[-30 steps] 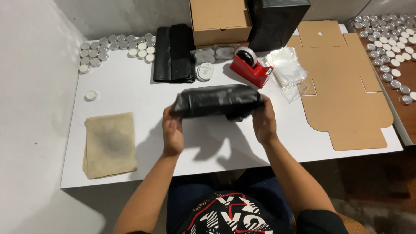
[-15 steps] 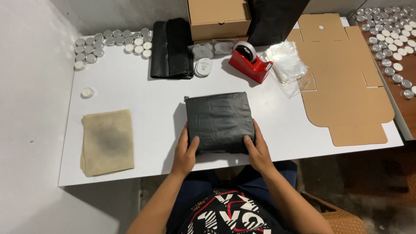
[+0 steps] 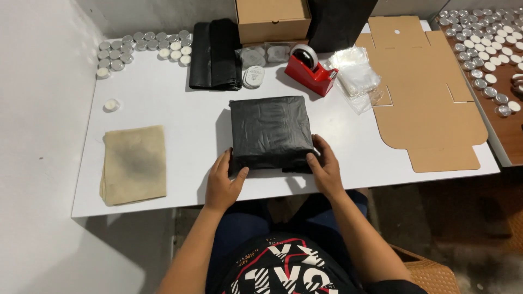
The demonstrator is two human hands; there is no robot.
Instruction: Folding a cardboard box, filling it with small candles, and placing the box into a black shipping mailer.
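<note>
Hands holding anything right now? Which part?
Both hold the black plastic-wrapped rectangular parcel lying flat on the white table: left hand at its near-left corner, right hand at its near-right corner.

The flat black plastic-wrapped parcel (image 3: 271, 130), earlier raised above the white bench (image 3: 163, 109), is now lying flat; both hands are gripping its near edge.

a white table (image 3: 163, 103) fills the middle of the view. left of the table rises a plain pale wall (image 3: 32, 136). right of the table stands a brown wooden surface (image 3: 512, 136). below the table's near edge lies dim grey floor (image 3: 468, 218), with a woven wicker seat (image 3: 430, 269).
</note>
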